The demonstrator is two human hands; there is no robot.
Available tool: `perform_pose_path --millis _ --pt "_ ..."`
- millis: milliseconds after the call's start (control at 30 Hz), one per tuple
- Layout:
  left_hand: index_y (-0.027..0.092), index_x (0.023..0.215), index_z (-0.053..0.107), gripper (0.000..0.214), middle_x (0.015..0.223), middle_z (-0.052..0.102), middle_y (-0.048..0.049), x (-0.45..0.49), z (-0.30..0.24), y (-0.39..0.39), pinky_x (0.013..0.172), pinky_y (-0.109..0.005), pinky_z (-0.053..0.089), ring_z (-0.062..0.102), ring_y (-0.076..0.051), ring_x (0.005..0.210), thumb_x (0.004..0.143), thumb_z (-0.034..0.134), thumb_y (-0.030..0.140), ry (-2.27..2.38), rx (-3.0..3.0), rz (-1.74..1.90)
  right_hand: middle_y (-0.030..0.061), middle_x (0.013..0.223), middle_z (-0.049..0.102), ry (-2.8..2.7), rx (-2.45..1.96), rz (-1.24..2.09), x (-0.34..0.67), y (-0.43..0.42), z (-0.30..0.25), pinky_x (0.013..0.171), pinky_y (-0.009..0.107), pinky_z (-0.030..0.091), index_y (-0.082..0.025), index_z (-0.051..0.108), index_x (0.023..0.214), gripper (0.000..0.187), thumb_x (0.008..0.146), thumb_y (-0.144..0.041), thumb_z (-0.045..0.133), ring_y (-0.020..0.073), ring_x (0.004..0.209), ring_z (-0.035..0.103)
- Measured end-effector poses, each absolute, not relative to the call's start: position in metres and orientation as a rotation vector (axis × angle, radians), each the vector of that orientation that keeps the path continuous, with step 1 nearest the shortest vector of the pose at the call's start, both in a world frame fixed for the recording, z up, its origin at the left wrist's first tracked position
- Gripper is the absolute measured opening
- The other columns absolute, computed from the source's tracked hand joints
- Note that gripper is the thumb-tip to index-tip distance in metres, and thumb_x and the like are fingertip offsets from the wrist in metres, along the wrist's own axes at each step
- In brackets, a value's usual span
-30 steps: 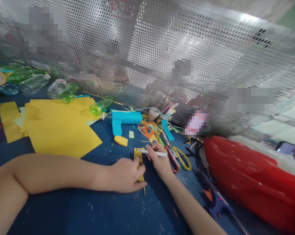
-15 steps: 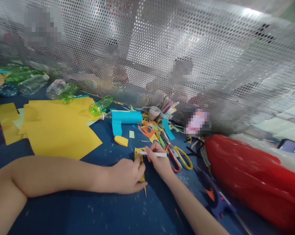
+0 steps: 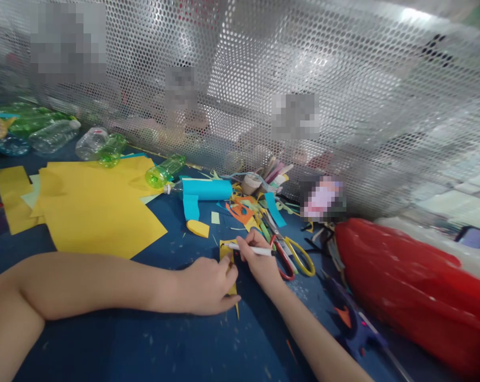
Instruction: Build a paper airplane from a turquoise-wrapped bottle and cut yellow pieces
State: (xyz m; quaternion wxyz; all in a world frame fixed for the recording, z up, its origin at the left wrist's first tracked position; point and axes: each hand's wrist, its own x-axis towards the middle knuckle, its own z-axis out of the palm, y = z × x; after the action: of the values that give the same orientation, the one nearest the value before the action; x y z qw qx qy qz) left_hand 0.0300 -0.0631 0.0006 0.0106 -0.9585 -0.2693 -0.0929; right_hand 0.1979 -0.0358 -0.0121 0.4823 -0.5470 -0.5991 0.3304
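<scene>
My right hand (image 3: pixel 258 257) pinches a white marker pen (image 3: pixel 254 249), its tip at the upper end of a narrow yellow paper strip (image 3: pixel 224 246). A dark mark shows there. My left hand (image 3: pixel 214 285) lies across that strip with its fingers extended, pressing it to the table, and covers much of it. Just beyond is a bottle wrapped in blue paper (image 3: pixel 210 189), with a blue paper piece (image 3: pixel 191 207) hanging from it. A small yellow rounded paper piece (image 3: pixel 197 228) rests nearby. Right of my right hand are scissors (image 3: pixel 290 252) with red and yellow handles.
Large yellow sheets (image 3: pixel 100 207) cover the left of the blue table (image 3: pixel 144 345). Plastic bottles (image 3: pixel 54 137) line the back left by a perforated metal screen (image 3: pixel 240 69). Paper scraps (image 3: pixel 240 209) lie behind the scissors. A glue gun (image 3: pixel 357 329) and red plastic bag (image 3: pixel 407 286) occupy the right.
The pen tip has shifted slightly right along the strip's top, and a dark mark is now visible there. My left hand stays in place on the paper.
</scene>
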Motion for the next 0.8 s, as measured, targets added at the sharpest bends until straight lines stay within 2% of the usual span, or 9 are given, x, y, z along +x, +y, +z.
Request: perform_pose_path --millis 500,800 --pt "0.004 0.118 0.048 0.055 0.119 0.053 -0.0258 0.0304 -0.0051 -0.0624 0.054 -0.038 0.053 0.066 -0.027 0.073 0.087 0.036 0.048 -0.832 -2.969 -0.319 -0.0096 0.041 0.036 -1.39 -1.414 0.612 0.2006 -0.0365 -0.0097 0.044 0.025 0.029 -0.024 0.031 0.057 0.031 0.078 -0.028 0.053 0.0099 0.04 0.033" --pt "0.004 0.118 0.048 0.054 0.12 0.052 -0.0259 0.0302 -0.0063 -0.0621 0.053 -0.038 0.052 0.065 -0.028 0.073 0.087 0.036 0.047 -0.84 -2.965 -0.339 -0.0104 0.04 0.031 -1.345 -1.377 0.661 0.2052 -0.0364 -0.0124 0.04 0.024 0.022 -0.024 0.03 0.057 0.029 0.076 -0.026 0.052 0.0086 0.037 0.027"
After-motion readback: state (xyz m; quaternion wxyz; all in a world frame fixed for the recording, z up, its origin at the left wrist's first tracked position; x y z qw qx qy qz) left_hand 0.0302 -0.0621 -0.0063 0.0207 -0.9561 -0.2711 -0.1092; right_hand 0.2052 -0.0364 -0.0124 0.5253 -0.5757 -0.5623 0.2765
